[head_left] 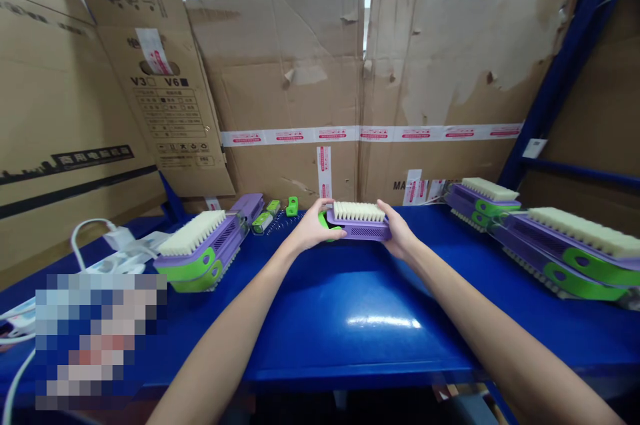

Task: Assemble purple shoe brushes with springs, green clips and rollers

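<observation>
A purple brush head (367,232) with cream bristles facing up is held between my two hands, over the far middle of the blue table (330,318). My left hand (310,230) grips its left end, where a bright green piece (327,223) shows, with thumb in front and fingers behind. Around the opposite end my right hand (399,230) is closed, its fingers partly hidden behind the brush head. Just left of my left hand lie small green parts (292,206) and a scatter of thin metal springs (284,224).
Stacked purple and green brush heads stand at the left (193,258) and the right (575,255), with another stack (483,197) at the back right. White cables and a plug (120,238) lie far left. Cardboard panels (290,78) wall the back; a pixelated patch covers the lower left.
</observation>
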`<state>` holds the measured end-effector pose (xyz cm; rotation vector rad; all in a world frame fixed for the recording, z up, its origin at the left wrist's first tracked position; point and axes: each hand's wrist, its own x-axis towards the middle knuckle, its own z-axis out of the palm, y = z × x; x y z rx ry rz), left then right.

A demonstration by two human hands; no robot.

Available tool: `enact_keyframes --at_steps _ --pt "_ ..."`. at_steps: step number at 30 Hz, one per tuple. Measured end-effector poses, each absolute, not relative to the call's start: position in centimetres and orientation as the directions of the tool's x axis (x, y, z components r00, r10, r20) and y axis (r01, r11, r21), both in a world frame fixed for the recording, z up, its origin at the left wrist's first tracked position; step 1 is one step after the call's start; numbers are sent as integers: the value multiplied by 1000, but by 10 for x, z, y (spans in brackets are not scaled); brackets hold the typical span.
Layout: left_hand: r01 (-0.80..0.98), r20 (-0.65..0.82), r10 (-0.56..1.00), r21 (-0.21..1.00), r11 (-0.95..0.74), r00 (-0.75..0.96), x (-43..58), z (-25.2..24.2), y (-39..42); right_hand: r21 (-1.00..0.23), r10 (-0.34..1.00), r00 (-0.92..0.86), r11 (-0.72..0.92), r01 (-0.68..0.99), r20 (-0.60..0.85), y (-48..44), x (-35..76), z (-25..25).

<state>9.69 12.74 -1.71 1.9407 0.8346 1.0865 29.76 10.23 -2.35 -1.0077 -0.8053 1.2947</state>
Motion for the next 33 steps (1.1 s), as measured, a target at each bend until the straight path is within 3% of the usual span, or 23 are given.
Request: enact_keyframes --at_steps 2,4,9,16,23,33 --pt "225 427 791 800 -556 438 97 -17 127 -912 973 73 -176 -372 -218 102 299 -23" --pt "299 418 778 753 -586 469 96 -18 127 -905 962 47 -235 -356 -269 102 301 -26" --pt "480 387 770 616 -625 507 95 -18 124 -938 984 121 -84 -335 -131 109 303 -35" --pt "477 396 751 593 -649 528 91 -4 119 -924 988 119 -51 -379 -103 112 303 -38" --pt "588 414 705 390 -709 576 95 -5 116 -942 977 196 147 -303 90 119 305 -47" --pt "556 438 731 474 -682 523 89 -4 118 -941 957 261 197 -276 124 118 302 -44"
